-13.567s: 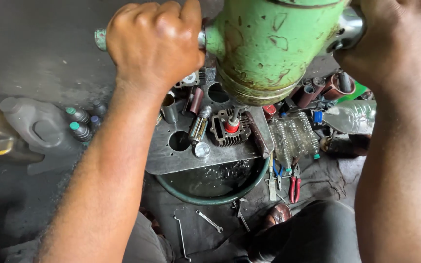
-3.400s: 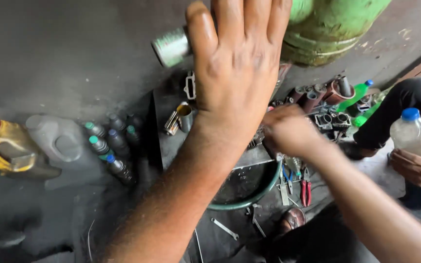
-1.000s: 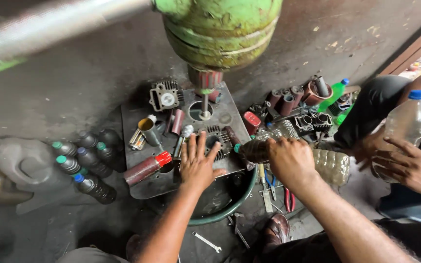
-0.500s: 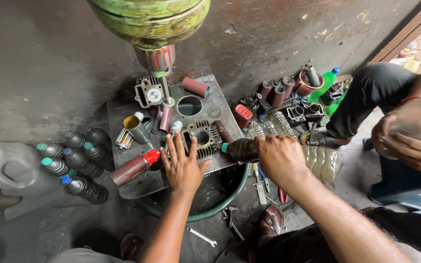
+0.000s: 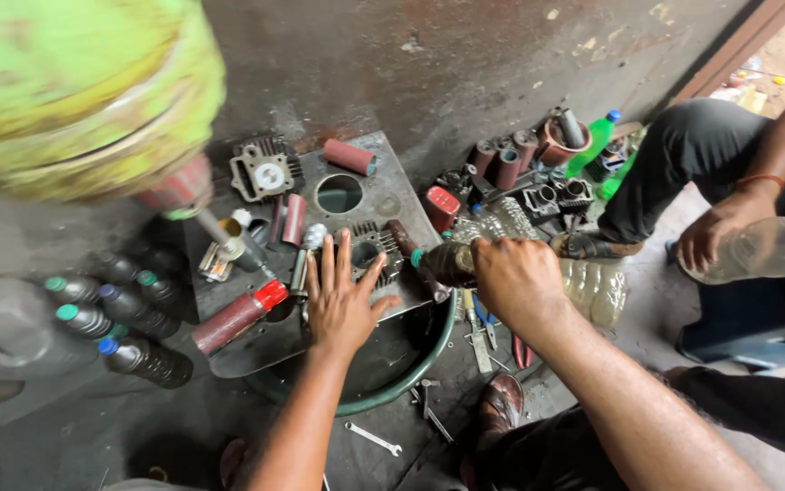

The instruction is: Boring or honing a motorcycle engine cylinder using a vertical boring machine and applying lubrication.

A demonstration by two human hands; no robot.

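Observation:
My left hand [image 5: 342, 300] lies flat with fingers spread on a grey metal plate [image 5: 392, 191], its fingertips at a finned engine part [image 5: 376, 245]. My right hand [image 5: 515, 277] grips a dark bottle with a green cap [image 5: 442, 263], held on its side at the plate's right edge. The plate rests over a green-rimmed basin [image 5: 401, 377]. A red-capped cylinder [image 5: 238, 316] lies left of my left hand. A green drill head [image 5: 74, 100] with a red chuck [image 5: 177, 193] hangs blurred at upper left.
Dark bottles with green and blue caps [image 5: 115, 318] stand at the left. Engine parts and cylinders [image 5: 520, 173] crowd the floor at the right, with pliers [image 5: 483, 327] and a spanner [image 5: 372, 438] below. Another person sits at right holding a clear bottle [image 5: 765, 250].
My hands have come down from the drill head to the plate. My left hand now rests flat there, and my right hand has taken hold of the dark bottle. The view has tilted downward.

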